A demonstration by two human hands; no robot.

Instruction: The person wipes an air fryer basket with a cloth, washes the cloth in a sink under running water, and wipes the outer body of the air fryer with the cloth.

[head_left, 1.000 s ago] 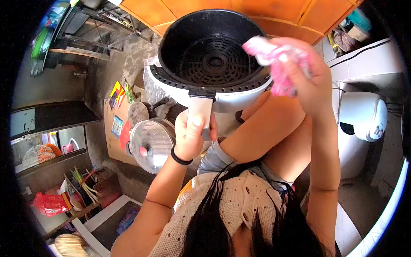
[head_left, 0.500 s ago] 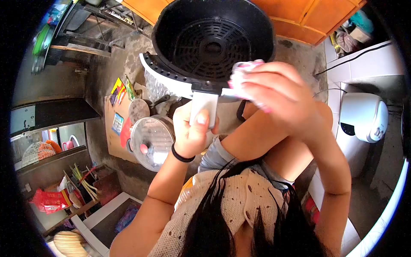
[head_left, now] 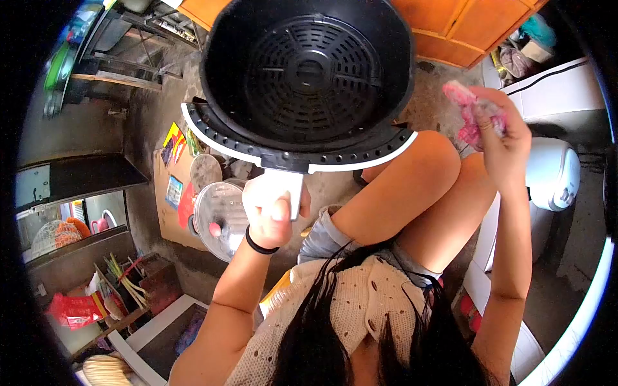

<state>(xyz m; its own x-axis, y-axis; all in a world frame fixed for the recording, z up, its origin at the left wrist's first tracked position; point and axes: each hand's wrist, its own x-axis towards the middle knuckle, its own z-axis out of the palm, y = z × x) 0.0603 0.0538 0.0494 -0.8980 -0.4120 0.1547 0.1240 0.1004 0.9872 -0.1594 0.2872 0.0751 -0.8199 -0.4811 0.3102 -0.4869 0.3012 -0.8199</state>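
My left hand point(head_left: 275, 209) is wrapped round the white handle of a black air fryer basket point(head_left: 222, 77). The basket is lifted in front of me and tilted, so its slotted round bottom faces me. A curved front with a white edge and a row of small holes joins it to the handle. Off to the right, apart from the basket, my right hand point(head_left: 505, 138) is closed on a crumpled pink-and-white cloth point(head_left: 473, 119). My fingers hide part of the cloth.
A glass pot lid point(head_left: 222, 222) and a cardboard sheet point(head_left: 168, 219) with packets lie at left. On the right a white rounded appliance point(head_left: 552, 174) stands by a tiled ledge point(head_left: 553, 96). Orange cabinet doors point(head_left: 463, 29) are at the top. A red bag point(head_left: 74, 310) sits lower left.
My right hand has moved away from the basket's edge to the right, taking the cloth along. The basket has turned and come a little nearer, and my left hand has shifted slightly down and left.
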